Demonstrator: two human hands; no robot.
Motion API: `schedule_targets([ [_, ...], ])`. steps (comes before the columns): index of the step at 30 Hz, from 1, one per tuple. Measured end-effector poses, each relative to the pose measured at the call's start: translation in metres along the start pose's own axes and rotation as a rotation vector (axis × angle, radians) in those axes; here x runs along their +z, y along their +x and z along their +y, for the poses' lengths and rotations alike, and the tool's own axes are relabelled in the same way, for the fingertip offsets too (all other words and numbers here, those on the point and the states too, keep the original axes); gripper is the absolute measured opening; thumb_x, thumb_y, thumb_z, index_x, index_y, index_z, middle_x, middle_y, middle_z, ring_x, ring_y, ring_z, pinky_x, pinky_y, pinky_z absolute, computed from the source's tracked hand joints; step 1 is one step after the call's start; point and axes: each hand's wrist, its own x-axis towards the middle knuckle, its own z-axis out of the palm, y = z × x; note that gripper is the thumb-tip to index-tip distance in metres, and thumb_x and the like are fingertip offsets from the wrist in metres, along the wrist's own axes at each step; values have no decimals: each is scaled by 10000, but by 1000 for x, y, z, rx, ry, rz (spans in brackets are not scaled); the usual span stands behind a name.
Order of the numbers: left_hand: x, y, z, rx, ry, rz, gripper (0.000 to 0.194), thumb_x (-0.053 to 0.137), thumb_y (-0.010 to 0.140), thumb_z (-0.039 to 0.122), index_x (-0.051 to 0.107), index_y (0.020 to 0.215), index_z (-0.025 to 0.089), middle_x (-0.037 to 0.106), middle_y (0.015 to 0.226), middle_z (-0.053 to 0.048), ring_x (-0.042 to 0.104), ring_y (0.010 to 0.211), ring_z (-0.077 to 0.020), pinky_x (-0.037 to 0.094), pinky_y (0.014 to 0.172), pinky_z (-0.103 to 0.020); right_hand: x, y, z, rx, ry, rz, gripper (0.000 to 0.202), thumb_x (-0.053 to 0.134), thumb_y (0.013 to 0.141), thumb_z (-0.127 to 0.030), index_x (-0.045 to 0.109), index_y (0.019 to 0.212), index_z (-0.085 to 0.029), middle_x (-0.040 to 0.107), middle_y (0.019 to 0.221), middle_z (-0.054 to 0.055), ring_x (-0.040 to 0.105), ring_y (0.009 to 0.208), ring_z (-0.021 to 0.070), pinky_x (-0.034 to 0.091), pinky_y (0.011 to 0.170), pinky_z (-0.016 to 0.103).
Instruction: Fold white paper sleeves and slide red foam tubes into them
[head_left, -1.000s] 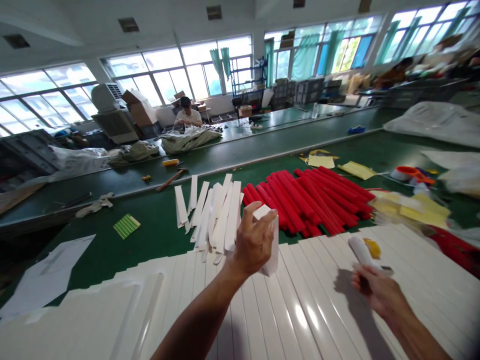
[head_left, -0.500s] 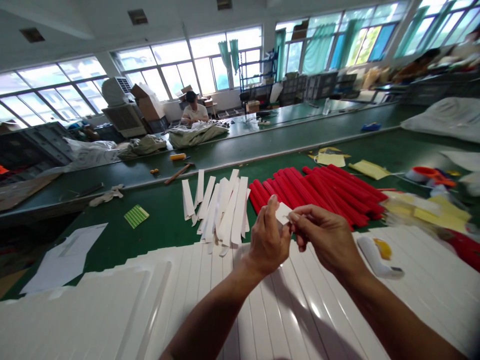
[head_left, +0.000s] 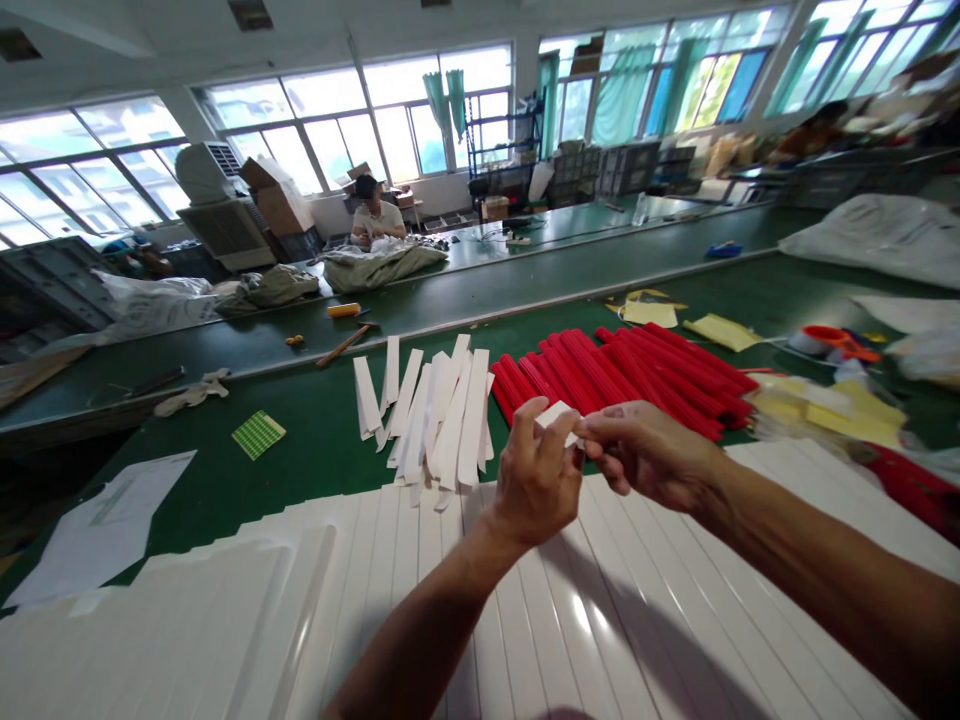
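1. The left hand (head_left: pixel 536 480) is curling its fingers and thumb around a small white piece (head_left: pixel 552 412), and it is holding the piece raised over the work surface.
2. The right hand (head_left: pixel 652 455) is meeting it from 3 o'clock, with its thumb and forefinger pressing together at the piece's right edge; what those tips are pinching is too small to tell.
3. Taking the piece as the clock's centre, the red rods (head_left: pixel 622 370) are lying in a bundle from 1 to 2 o'clock.
4. Loose white strips (head_left: pixel 454 425) are overlapping one another toward 9 o'clock, just beside the left hand.
5. Long glossy white panels (head_left: pixel 525 620) are lying side by side at 6 o'clock, beneath both forearms.
6. A green patterned card (head_left: pixel 259 435) is resting at 9 o'clock on the green table (head_left: pixel 315 455), and a printed paper sheet (head_left: pixel 105 525) is lying near 8 o'clock.
7. Yellow papers (head_left: pixel 862 410) are spreading out at 3 o'clock.
8. A hammer (head_left: pixel 343 346) is lying at 10 o'clock on the table strip beyond.
9. Another person (head_left: pixel 377 218) is sitting at 11 o'clock, well apart, behind grey-green cloth (head_left: pixel 382 265).
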Motion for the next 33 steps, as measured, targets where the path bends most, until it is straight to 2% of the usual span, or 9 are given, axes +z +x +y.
schedule_targets([
  [2,-6,1,-3,23,-73,-40,454,523,840,147,477,1292,164,536,1247,-156,518,1210,-279,504,1012,-464,0,-2,10,37,34,6,371,830,606,-414,564,601,-155,556,471,1,445,315,83,396,306,201],
  [6,-4,-2,-2,-38,-246,-86,455,540,842,239,478,1288,172,575,1201,-131,534,1152,-269,506,994,-465,2,5,52,-115,-48,195,482,771,634,-599,556,791,-196,528,453,-36,424,300,116,345,301,230],
  [10,23,-9,4,-293,-192,150,527,725,767,289,474,1223,203,570,1133,-124,572,1053,-258,534,929,-443,12,16,99,-304,-366,373,397,704,623,-535,572,809,-210,638,626,48,604,539,194,462,493,272],
  [13,21,-7,4,-494,-167,298,555,769,730,208,467,1196,225,584,1122,-105,601,1025,-243,537,919,-427,23,13,117,-454,-649,348,319,619,680,-457,593,887,-217,640,650,49,599,556,199,446,526,282],
  [18,-53,-17,-40,-847,20,178,638,715,733,186,377,1272,229,605,1087,-65,634,819,-169,545,735,-306,27,7,134,-526,-783,16,464,556,820,-510,588,1155,-190,588,594,-11,562,506,166,462,551,278],
  [20,-87,-39,-74,-1024,279,-2,608,685,766,240,351,1272,192,601,1105,-79,640,911,-177,525,813,-294,20,15,148,-430,-814,-17,505,539,806,-565,607,1114,-171,588,586,-3,581,516,181,471,559,296],
  [23,-122,-89,-125,-1149,429,-123,541,707,701,202,447,1170,128,589,1137,-133,618,1020,-232,496,869,-317,8,32,175,-196,-840,-40,557,499,745,-648,640,991,-168,571,546,10,596,510,215,469,529,324],
  [28,-150,-161,-169,-1232,589,-295,472,717,646,136,579,1096,107,587,1161,-151,568,1142,-289,437,986,-364,1,49,211,30,-777,-98,599,487,691,-703,659,968,-201,573,573,16,584,476,226,426,415,321],
  [33,-156,-158,-214,-1176,707,-303,482,709,756,305,607,1206,168,483,1381,-149,410,1326,-330,338,1097,-446,0,57,234,8,-767,-108,436,551,705,-646,680,861,-259,589,543,16,609,483,241,443,407,316],
])
